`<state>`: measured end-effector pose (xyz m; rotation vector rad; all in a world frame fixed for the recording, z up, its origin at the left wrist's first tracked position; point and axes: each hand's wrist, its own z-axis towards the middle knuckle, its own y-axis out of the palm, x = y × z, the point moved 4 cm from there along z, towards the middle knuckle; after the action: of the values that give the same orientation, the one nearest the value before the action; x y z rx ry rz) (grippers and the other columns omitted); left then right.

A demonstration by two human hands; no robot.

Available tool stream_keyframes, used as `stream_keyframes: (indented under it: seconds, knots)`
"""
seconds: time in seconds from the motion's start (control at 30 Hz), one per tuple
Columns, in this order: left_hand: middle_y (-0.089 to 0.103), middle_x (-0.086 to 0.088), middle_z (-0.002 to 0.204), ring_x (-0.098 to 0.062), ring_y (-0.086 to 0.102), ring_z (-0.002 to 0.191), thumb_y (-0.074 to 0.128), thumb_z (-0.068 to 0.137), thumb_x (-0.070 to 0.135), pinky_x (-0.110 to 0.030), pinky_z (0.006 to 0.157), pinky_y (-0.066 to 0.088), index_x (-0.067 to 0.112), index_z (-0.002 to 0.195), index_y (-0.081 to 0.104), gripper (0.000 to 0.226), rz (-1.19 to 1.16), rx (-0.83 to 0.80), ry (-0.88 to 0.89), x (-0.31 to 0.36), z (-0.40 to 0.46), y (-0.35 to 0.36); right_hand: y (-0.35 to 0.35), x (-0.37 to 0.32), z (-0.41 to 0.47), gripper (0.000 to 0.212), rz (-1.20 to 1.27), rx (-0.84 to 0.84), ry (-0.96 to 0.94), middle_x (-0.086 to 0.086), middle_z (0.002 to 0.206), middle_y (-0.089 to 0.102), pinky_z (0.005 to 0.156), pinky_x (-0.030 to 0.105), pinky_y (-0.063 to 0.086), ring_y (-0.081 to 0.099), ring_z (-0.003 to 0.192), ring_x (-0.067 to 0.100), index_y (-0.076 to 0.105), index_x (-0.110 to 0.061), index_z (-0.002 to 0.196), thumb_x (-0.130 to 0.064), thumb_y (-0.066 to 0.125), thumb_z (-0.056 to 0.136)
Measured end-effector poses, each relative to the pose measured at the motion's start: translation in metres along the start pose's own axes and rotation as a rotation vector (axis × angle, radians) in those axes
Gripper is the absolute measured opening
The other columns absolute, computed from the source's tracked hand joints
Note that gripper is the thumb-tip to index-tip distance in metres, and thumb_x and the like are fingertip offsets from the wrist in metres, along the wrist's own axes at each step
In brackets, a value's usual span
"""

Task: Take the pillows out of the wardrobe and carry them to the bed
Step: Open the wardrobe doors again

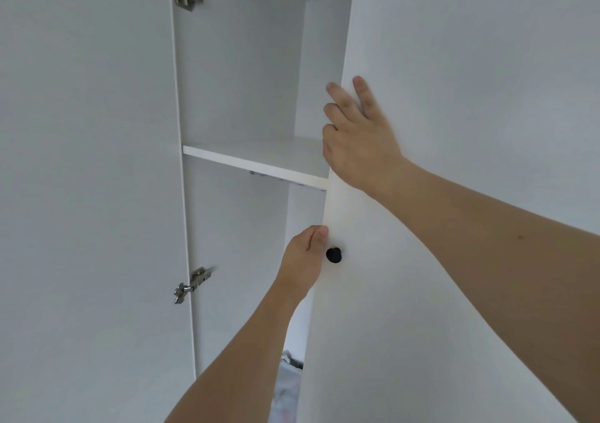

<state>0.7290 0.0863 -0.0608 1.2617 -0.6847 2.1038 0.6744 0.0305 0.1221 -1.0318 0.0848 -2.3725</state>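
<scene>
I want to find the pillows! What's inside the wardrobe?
Inside the wardrobe there is a bare white shelf. Low down, some pale patterned fabric peeks out. The right door hides the rest.

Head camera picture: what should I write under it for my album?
Both hands grip the edge of a white wardrobe door, left hand beside its black knob, right hand higher up.
</scene>
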Motion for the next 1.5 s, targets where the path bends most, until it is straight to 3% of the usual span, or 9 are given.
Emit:
stream_keyframes:
  seconds: [0.1, 0.37, 0.67, 0.9, 1.2, 1.4, 1.5]
  knots:
    - [0.053, 0.016, 0.064, -0.002, 0.044, 0.058, 0.039, 0.104, 0.032, -0.010, 0.056, 0.037, 0.024, 0.074, 0.056, 0.036, 0.007, 0.008, 0.004, -0.001, -0.004, -0.001, -0.004, -0.003, -0.003, 0.032, -0.024, 0.039, -0.007, 0.014, 0.112, 0.063, 0.117, 0.056, 0.018, 0.035, 0.139, 0.033, 0.073, -0.003, 0.090, -0.022, 0.048, 0.091]
    - [0.047, 0.021, 0.054, 0.000, 0.040, 0.053, 0.039, 0.104, 0.030, -0.010, 0.053, 0.033, 0.028, 0.068, 0.050, 0.038, 0.029, 0.058, 0.016, 0.007, -0.022, -0.009, -0.020, -0.011, -0.005, 0.033, -0.043, 0.059, 0.003, 0.011, 0.109, 0.063, 0.117, 0.054, 0.017, 0.034, 0.139, 0.031, 0.072, -0.004, 0.093, -0.024, 0.046, 0.092]
    - [0.043, 0.017, 0.057, -0.001, 0.037, 0.054, 0.039, 0.103, 0.032, -0.012, 0.054, 0.033, 0.020, 0.072, 0.051, 0.036, 0.033, 0.050, 0.013, 0.008, -0.033, -0.015, -0.034, -0.016, -0.007, 0.031, -0.045, 0.075, 0.015, 0.013, 0.104, 0.064, 0.116, 0.055, 0.021, 0.038, 0.137, 0.032, 0.073, -0.003, 0.089, -0.023, 0.049, 0.089]
    - [0.039, 0.019, 0.050, -0.002, 0.035, 0.051, 0.039, 0.104, 0.031, -0.010, 0.051, 0.030, 0.029, 0.065, 0.043, 0.039, 0.040, 0.038, 0.030, 0.014, -0.041, -0.020, -0.045, -0.017, -0.008, 0.032, -0.027, 0.024, 0.017, 0.012, 0.109, 0.063, 0.117, 0.055, 0.020, 0.036, 0.138, 0.031, 0.072, -0.003, 0.092, -0.023, 0.048, 0.092]
    - [0.039, 0.009, 0.062, -0.005, 0.036, 0.055, 0.040, 0.103, 0.034, -0.012, 0.053, 0.032, 0.027, 0.066, 0.045, 0.039, 0.083, 0.020, 0.052, 0.020, -0.061, -0.033, -0.066, -0.023, -0.013, 0.032, -0.001, 0.021, 0.006, 0.014, 0.115, 0.062, 0.117, 0.055, 0.018, 0.033, 0.140, 0.031, 0.071, -0.002, 0.097, -0.022, 0.046, 0.093]
    - [0.054, 0.015, 0.067, -0.009, 0.052, 0.068, 0.043, 0.102, 0.038, -0.027, 0.072, 0.046, 0.027, 0.076, 0.058, 0.032, 0.033, -0.104, 0.102, 0.005, -0.046, -0.038, -0.066, -0.028, -0.011, 0.026, -0.051, 0.095, 0.012, 0.017, 0.104, 0.067, 0.109, 0.060, 0.031, 0.047, 0.131, 0.035, 0.073, -0.001, 0.083, -0.015, 0.051, 0.087]
    - [0.065, 0.001, 0.077, -0.022, 0.063, 0.077, 0.045, 0.097, 0.047, -0.039, 0.080, 0.055, 0.021, 0.085, 0.064, 0.034, 0.005, -0.213, 0.139, -0.010, -0.031, -0.040, -0.068, -0.030, -0.010, 0.025, -0.099, 0.070, 0.026, 0.015, 0.104, 0.067, 0.110, 0.058, 0.030, 0.048, 0.131, 0.033, 0.073, -0.003, 0.082, -0.016, 0.052, 0.086]
